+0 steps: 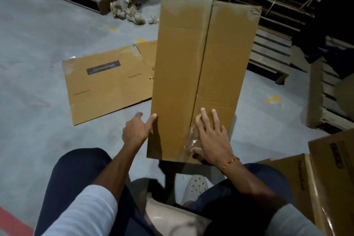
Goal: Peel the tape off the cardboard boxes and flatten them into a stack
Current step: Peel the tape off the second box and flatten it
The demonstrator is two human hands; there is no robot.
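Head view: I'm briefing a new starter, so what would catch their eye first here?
The tall cardboard box at centre, steadied at its near end by the left hand and right hand, clear tape beside the right fingers. Left of it, a flattened Crompton box lies on the floor.

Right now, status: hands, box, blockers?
Left hand steadies the tall brown cardboard box at its left edge. Right hand flat beside the clear tape strip on its seam. Nothing in the way.
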